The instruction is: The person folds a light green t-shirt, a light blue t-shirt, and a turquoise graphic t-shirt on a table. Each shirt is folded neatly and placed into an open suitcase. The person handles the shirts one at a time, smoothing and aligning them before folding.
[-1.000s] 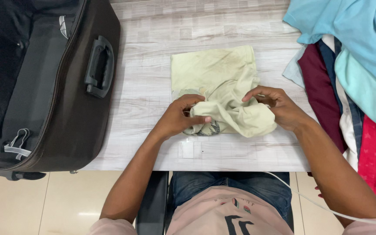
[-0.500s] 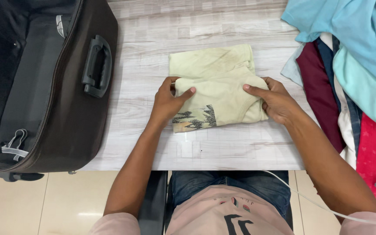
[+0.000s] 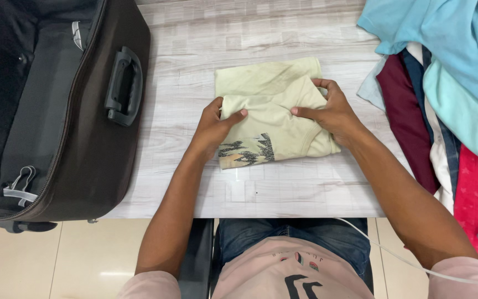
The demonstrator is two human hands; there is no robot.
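Pale yellow-green cotton, by the look of it: a shirt (image 3: 272, 119) folded into a rough square, lying mid-table (image 3: 195, 55), a dark printed patch showing at its 7 o'clock corner. Left hand (image 3: 215, 128) grips the shirt's 9 o'clock edge, thumb laid over the top layer, fingers tucked beneath, so closed on the cloth. Right hand (image 3: 329, 112) rests on the 3 o'clock side, fingers curled around a fold at the upper right, thumb pointing in toward the middle; also pinching fabric. Soft, light, limp stuff, I judge: it creases where pressed and will slump and unfold if lifted by one corner. Not fragile, not slippery; the wood-grain top looks smooth, so the bundle could slide when pushed. Best hold is probably as now, both side edges at once, fingers under and thumbs over, to keep the layers stacked. Dark suitcase (image 3: 56, 111) lies open at 9 o'clock, well apart from the shirt, handle facing it. Heap of clothes (image 3: 449, 99), blue, maroon, teal and red, sits at 3 o'clock, near the right wrist but not touching.
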